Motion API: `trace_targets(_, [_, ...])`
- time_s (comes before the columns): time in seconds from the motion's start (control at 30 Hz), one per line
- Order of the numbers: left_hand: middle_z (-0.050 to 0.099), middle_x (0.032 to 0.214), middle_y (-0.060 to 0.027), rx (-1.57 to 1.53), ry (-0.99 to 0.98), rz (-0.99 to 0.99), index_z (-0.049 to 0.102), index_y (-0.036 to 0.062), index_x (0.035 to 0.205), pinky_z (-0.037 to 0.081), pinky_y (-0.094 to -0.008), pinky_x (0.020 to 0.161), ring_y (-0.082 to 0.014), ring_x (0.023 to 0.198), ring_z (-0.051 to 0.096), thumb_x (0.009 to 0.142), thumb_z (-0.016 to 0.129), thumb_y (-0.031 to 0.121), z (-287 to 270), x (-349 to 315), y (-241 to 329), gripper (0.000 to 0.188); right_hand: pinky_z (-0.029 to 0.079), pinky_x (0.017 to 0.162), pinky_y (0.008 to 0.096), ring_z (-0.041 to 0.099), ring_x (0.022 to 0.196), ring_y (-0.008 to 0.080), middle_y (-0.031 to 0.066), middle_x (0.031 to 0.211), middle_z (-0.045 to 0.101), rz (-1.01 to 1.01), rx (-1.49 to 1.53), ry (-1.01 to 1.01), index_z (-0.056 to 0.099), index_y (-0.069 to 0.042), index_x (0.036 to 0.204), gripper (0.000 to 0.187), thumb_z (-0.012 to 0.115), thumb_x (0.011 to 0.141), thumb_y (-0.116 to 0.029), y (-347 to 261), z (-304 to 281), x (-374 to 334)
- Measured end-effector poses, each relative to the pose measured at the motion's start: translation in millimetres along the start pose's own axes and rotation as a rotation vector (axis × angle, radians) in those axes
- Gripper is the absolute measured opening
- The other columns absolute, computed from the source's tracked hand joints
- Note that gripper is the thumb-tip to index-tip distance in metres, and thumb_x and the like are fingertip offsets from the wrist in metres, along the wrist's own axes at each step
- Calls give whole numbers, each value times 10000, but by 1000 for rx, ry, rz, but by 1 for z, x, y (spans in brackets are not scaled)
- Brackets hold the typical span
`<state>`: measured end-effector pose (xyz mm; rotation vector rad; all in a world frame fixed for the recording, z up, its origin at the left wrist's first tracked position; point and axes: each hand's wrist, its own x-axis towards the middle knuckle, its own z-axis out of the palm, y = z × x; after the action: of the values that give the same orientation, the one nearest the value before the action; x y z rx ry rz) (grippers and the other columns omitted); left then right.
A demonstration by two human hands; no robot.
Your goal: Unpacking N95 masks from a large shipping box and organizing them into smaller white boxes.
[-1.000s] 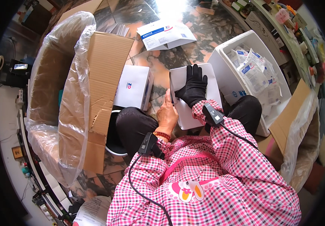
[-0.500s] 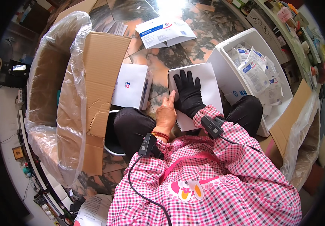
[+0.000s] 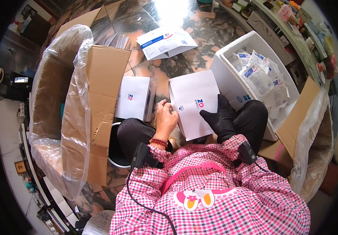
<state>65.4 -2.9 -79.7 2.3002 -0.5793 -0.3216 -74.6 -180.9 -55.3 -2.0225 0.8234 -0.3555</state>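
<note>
A white paperboard box [image 3: 190, 90] with small blue and red print stands between my knees, its broad top face up. At its right edge is my right hand [image 3: 220, 117] in a black glove, thumb on the top face and fingers along the right side, closed on the box. My bare left hand [image 3: 166, 120] is by the left edge, fingers bent but apart, the fingertips near or touching the box; the contact is hard to make out. To the left sits a similar white box [image 3: 133, 98].
On the right, a white foam box [image 3: 231, 80] holds several small white packets [image 3: 259, 74]. A plastic-lined carton [image 3: 105, 94] stands at left, another carton [image 3: 302, 113] at right. A folded white-and-blue box [image 3: 165, 42] lies ahead. A bucket [image 3: 118, 156] is by my left knee.
My right hand has gone from lying flat on the box top to its right edge, uncovering the print. My left hand has drawn slightly left and lower.
</note>
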Motion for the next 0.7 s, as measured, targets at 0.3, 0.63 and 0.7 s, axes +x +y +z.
trace_targets(0.3, [621,621,-58,-561,-39,-103,607,-24,819,439,-286,458,-98,514,575,922,715,233,-20,-8,54,297,397,1097,405,458,1316,375,266,1433,416,-252,-364,19,404,49,1430,980,895,650,-284,-43,-14,-42])
trace_targets(0.63, [713,846,-52,-739,-110,114,675,47,1059,539,-311,701,-155,790,689,988,620,210,-21,10,97,186,540,847,430,666,985,404,253,1059,671,-158,122,-77,611,-3,1275,448,632,827,-13,-23,-65,-76])
trace_targets(0.7, [692,1149,-112,-155,2,161,616,70,1225,529,-349,886,-256,1055,668,916,637,115,-15,27,65,313,536,828,416,671,932,384,250,1051,666,91,338,37,606,-7,1280,420,610,860,-6,8,-70,-78])
